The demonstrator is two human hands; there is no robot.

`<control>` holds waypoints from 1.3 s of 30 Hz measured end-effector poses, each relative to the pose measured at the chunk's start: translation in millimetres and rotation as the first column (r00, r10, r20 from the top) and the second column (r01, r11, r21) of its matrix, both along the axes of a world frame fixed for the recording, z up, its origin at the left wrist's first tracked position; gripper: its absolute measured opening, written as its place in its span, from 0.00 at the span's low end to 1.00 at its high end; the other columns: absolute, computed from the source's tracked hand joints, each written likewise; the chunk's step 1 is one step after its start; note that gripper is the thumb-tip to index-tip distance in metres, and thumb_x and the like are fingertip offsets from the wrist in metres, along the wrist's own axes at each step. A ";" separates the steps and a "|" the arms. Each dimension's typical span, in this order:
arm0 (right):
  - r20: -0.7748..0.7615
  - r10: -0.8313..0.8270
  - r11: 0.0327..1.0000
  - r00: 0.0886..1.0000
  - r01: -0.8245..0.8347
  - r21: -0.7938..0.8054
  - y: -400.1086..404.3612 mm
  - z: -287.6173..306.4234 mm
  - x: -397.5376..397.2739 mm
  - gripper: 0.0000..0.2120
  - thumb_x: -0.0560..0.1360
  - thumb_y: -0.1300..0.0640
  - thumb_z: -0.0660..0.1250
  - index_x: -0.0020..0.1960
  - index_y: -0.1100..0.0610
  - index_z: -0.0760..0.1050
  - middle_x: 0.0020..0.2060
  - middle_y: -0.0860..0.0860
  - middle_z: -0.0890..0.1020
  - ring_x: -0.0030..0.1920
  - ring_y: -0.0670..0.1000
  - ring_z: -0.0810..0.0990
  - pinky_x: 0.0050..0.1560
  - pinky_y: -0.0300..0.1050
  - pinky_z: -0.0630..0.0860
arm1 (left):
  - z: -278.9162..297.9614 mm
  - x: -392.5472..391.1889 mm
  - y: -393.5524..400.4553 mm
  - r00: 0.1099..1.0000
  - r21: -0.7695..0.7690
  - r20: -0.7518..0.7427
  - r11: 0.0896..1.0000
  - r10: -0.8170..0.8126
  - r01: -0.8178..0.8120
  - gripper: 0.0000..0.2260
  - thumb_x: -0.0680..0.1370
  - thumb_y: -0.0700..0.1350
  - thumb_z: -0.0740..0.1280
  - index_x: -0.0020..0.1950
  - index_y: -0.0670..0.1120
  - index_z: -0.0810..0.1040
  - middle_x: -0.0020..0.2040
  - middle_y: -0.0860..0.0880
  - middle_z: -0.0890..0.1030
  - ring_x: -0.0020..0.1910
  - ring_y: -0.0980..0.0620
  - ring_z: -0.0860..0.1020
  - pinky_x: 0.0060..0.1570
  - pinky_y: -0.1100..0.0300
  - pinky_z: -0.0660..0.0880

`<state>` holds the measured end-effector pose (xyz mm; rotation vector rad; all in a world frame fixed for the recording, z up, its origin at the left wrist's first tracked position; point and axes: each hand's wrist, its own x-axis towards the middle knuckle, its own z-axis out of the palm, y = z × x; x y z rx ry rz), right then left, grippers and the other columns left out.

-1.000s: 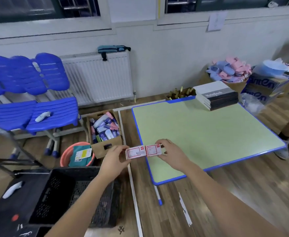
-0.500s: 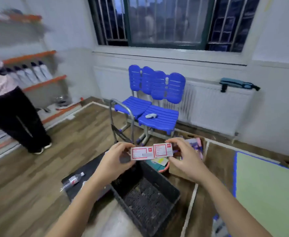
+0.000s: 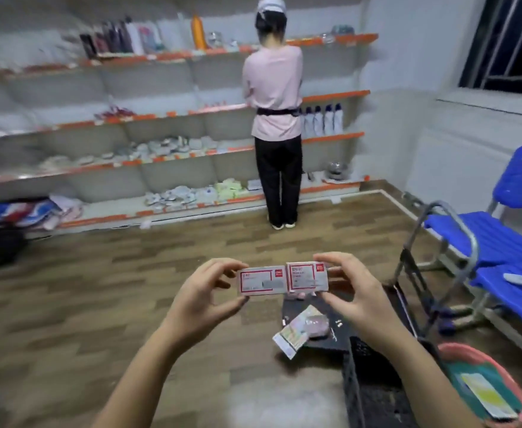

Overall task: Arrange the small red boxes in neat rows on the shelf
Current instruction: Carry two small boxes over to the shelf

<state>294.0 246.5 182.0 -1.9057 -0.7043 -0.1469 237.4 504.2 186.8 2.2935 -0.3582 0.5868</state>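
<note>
1. While the shelf (image 3: 173,118) stands well apart across the wood floor (image 3: 99,288), two small red-and-white boxes are held up in front of the chest, end to end and touching, so they read as one short row.
2. Holding the left box (image 3: 261,281), the left hand (image 3: 201,301) pinches its outer end, thumb below and fingers above, clamped on the card.
3. Mirroring it, the right hand (image 3: 355,301) pinches the outer end of the right box (image 3: 307,277), thumb underneath and fingers curled over the top edge.
4. Gripping only the far ends leaves the printed faces toward the camera; my guess is that this keeps the labels readable and lets the pair go down together, already aligned.
5. The right box sits slightly higher and a touch tilted against its neighbour, so the join is not quite flush; it would likely want squaring before being set down.
6. Neither box is on the shelf yet, so the task looks to be at the carrying stage.
7. A person (image 3: 276,118) in a pink top stands close against the shelf with their back turned, which may limit which section is free to use.
8. Just below the hands lie a black crate (image 3: 374,381) and a dark board with loose packets (image 3: 296,332); blue chairs (image 3: 500,242) stand at the right.
</note>
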 end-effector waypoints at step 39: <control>-0.183 0.563 0.824 0.806 -0.531 0.195 610.9 25.9 394.2 0.23 0.68 0.69 0.72 0.54 0.46 0.75 0.49 0.45 0.84 0.49 0.44 0.83 0.48 0.32 0.76 | 26.9 253.5 542.7 0.802 -0.080 -0.016 0.799 0.597 -0.596 0.19 0.67 0.47 0.71 0.55 0.61 0.74 0.55 0.64 0.75 0.53 0.59 0.76 0.52 0.72 0.71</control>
